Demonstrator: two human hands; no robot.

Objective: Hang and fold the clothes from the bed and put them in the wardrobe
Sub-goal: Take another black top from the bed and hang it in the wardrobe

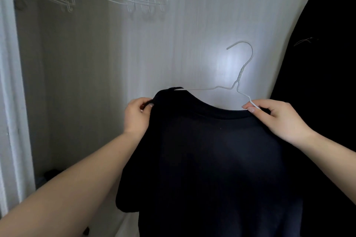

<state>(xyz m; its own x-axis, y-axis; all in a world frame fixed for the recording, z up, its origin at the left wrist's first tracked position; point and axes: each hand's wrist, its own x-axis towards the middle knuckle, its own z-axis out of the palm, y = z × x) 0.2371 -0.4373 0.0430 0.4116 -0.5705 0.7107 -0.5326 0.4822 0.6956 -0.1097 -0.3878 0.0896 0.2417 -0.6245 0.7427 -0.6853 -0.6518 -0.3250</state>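
While the black shirt (208, 159) is being fitted on the white hanger (238, 81) before the wardrobe, the left hand (137, 116) pinches its shoulder and the right hand (277, 117) pinches hanger wire with collar; hanging it remains

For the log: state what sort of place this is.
Most likely the inside of a wardrobe: empty white wire hangers hang up top, a dark garment hangs at right, and a pale back panel faces the camera.
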